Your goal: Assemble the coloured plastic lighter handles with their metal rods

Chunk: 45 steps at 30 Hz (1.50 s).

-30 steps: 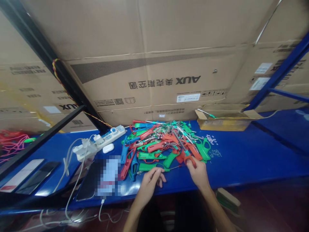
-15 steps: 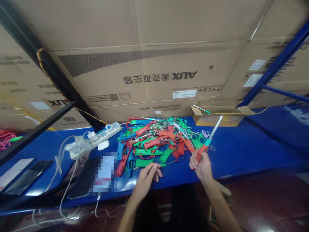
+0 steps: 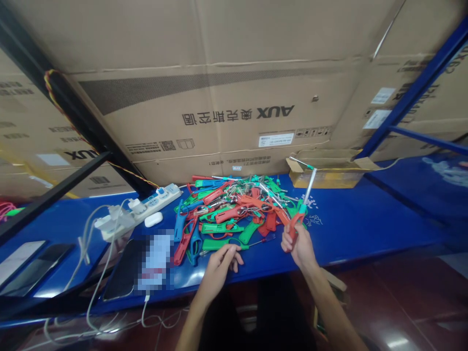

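Note:
My right hand (image 3: 300, 243) is wrapped round the red handle of a long-nosed gas lighter (image 3: 298, 219). Its teal collar and silver metal tube point up and slightly right, toward the carton. At the front edge of the blue table, my left hand (image 3: 221, 263) is loosely curled with its fingers a little apart, and nothing shows in it. Just beyond its fingertips lies a green lighter handle (image 3: 215, 243). Between and beyond my hands spreads a pile of red, green and blue lighter bodies (image 3: 234, 209), mixed with metal tubes and small parts.
An open carton (image 3: 325, 173) with a lighter's metal tube leaning on its left corner stands at the back right. Small loose pieces (image 3: 310, 202) lie before it. Leftward are a power strip (image 3: 146, 209) with cables, a white earbud case (image 3: 153, 220) and phones (image 3: 120, 268). Large cardboard boxes (image 3: 237, 87) wall the back.
My right hand has moved slightly left with the red lighter, whose tube now stands more upright. The whole view has shifted a little. My left hand keeps its curled pose.

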{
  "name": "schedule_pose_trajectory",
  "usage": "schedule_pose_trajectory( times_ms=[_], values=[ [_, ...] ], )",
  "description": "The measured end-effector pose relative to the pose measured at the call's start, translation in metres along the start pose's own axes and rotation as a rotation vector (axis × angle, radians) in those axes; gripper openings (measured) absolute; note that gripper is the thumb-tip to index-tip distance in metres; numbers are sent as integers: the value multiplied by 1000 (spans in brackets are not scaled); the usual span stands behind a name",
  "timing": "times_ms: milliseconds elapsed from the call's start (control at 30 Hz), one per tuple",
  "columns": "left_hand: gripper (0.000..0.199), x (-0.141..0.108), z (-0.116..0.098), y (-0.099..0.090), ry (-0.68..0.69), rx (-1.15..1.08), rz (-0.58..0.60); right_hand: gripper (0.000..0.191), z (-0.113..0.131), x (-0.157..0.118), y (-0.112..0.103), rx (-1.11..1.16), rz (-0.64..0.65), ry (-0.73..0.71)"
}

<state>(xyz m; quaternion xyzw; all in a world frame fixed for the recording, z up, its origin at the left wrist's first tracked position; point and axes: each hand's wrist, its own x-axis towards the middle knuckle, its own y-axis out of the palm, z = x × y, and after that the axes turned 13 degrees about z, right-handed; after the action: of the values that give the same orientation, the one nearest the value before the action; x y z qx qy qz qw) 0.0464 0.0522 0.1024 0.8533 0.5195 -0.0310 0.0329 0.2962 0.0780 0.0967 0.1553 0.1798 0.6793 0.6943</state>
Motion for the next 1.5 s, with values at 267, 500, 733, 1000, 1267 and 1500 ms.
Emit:
schedule_pose_trajectory(
  times_ms=[267,500,733,1000,1267,1500],
  values=[
    [43,-1,3,1,29,0,4,60,-3,-8,28,-14,145,161],
    [56,-6,0,4,6,-50,12,68,-39,-24,82,-20,430,344],
    [68,-6,3,7,-39,-156,42,68,-57,-28,90,-80,489,361],
    [57,-3,8,7,-3,-85,39,64,-56,-30,82,-208,539,296],
    [49,-5,7,10,16,31,43,59,-56,-31,87,-252,476,260],
    [37,-9,5,7,65,178,42,57,-60,-27,96,-336,412,235]
  ],
)
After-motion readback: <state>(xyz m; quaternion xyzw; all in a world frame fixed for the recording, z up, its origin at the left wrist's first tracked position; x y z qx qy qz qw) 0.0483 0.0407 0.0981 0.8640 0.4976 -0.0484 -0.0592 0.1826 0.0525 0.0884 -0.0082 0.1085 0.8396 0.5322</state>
